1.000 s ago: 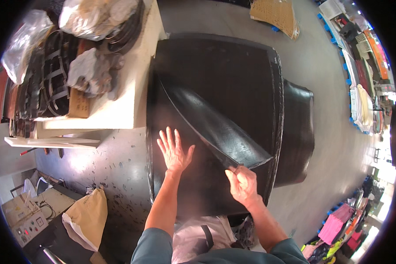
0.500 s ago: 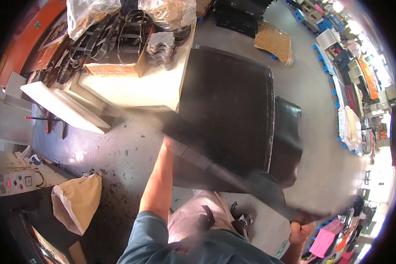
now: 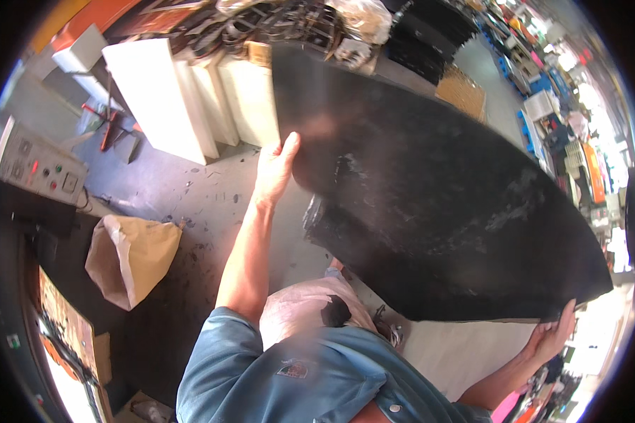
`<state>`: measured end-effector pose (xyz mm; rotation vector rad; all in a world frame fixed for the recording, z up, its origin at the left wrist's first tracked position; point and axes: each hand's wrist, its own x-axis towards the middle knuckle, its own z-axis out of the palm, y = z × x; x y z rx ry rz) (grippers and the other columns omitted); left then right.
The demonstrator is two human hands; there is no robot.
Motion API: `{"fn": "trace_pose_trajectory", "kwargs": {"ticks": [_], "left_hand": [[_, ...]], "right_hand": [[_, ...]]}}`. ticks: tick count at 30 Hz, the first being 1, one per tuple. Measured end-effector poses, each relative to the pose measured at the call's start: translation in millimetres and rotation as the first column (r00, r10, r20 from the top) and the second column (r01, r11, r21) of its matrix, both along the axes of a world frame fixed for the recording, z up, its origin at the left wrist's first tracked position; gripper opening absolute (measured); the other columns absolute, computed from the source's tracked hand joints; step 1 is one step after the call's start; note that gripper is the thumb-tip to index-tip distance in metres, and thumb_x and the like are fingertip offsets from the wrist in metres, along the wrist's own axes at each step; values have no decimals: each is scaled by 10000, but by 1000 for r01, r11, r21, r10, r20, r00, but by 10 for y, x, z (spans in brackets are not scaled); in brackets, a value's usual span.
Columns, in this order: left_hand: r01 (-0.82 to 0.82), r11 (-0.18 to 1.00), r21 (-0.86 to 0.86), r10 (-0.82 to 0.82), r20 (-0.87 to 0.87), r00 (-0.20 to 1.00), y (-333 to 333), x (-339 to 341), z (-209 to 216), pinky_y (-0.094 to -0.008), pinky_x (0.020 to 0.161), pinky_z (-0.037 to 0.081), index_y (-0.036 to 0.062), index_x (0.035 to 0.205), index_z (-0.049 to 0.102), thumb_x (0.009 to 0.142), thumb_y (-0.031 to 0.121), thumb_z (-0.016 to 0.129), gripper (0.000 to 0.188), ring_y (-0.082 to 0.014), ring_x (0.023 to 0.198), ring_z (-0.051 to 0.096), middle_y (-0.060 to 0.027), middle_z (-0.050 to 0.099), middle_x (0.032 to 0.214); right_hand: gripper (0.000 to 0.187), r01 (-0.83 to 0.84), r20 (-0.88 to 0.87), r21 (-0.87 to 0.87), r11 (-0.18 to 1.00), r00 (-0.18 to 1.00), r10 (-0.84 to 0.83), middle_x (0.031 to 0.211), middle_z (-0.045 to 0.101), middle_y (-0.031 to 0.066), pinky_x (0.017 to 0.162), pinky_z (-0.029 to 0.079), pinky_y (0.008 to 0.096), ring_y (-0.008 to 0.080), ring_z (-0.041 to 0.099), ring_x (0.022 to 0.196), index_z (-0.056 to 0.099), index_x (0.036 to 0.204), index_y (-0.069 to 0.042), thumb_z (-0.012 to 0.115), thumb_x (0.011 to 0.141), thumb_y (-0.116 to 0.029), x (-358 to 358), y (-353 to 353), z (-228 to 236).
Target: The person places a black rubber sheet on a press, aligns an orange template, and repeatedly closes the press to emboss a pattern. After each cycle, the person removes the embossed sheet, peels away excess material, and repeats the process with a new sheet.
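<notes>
A large black sheet [image 3: 444,197], flexible and rubber-like with pale scuffs, stretches between my two hands. My left hand [image 3: 279,169] pinches its left edge, thumb on top, beside the white boards. At the sheet's far right corner my right hand [image 3: 554,335] has its fingers closed on the near edge. The sheet is tilted and bows between the two grips. Beneath it, the end of a dark stack [image 3: 316,218] shows; most of that stack is hidden.
White boards [image 3: 159,92] stand upright at the left, with dark cutting frames [image 3: 289,28] behind. An open tan sack [image 3: 137,254] sits near a control panel [image 3: 42,166]. Dark scraps lie on the floor. Shelves and goods line the far right.
The sheet has swung from a narrow, blurred, edge-on band to a broad face in view. Both hands have risen in view, the right one also outward. The view has turned.
</notes>
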<state>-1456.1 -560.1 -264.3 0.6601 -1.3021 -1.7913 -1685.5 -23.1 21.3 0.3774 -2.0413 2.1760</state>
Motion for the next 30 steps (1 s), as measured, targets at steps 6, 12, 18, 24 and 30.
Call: {"fn": "trace_pose_trajectory", "kwargs": {"ticks": [6, 12, 18, 24, 30], "left_hand": [[-144, 984, 105, 151, -60, 987, 363, 1088, 738, -265, 934, 495, 17, 1216, 759, 1089, 321, 695, 335, -70, 1005, 643, 14, 754, 1103], [-390, 918, 68, 388, 42, 921, 684, 2162, 882, -253, 882, 479, 26, 1202, 767, 1088, 314, 694, 318, -46, 958, 592, 46, 728, 1060], [-672, 735, 86, 651, 188, 736, 1422, 3037, 692, -244, 807, 458, 44, 1098, 760, 1106, 364, 660, 336, -42, 906, 542, 68, 668, 967], [-896, 406, 179, 834, 328, 444, 2557, 3532, 379, -263, 887, 508, 15, 1179, 762, 1109, 368, 656, 375, -73, 959, 621, 23, 753, 1074], [-975, 147, 166, 961, 210, 180, 3478, 4277, 376, -263, 981, 507, 6, 1308, 750, 1125, 305, 640, 368, -78, 1068, 650, -3, 768, 1195]], "right_hand": [[220, -146, -25, 70, 987, 989, 148, 690, 504, -96, 450, 263, 187, -27, 395, 527, 616, 940, -129, 639, 1119, -254, 222, -436, 27], [339, -316, 55, 216, 924, 949, 312, 664, 481, -78, 469, 270, 206, -5, 385, 542, 590, 812, -152, 654, 1114, -293, 230, -1192, -204], [509, -273, -285, 747, 606, 692, 663, 638, 459, -6, 570, 332, 341, 115, 384, 619, 519, 704, 13, 675, 1101, -265, 53, -2257, -855], [412, -616, -20, 595, 516, 630, 776, 1235, 752, 127, 791, 476, 318, 133, 561, 858, 695, 1266, 129, 647, 1114, -251, 596, -3170, -1611], [394, -702, -242, 549, 454, 387, 890, 1218, 758, 200, 959, 488, 343, 207, 638, 1005, 698, 1204, 138, 623, 1128, -241, 1687, -3633, -1571]]}}
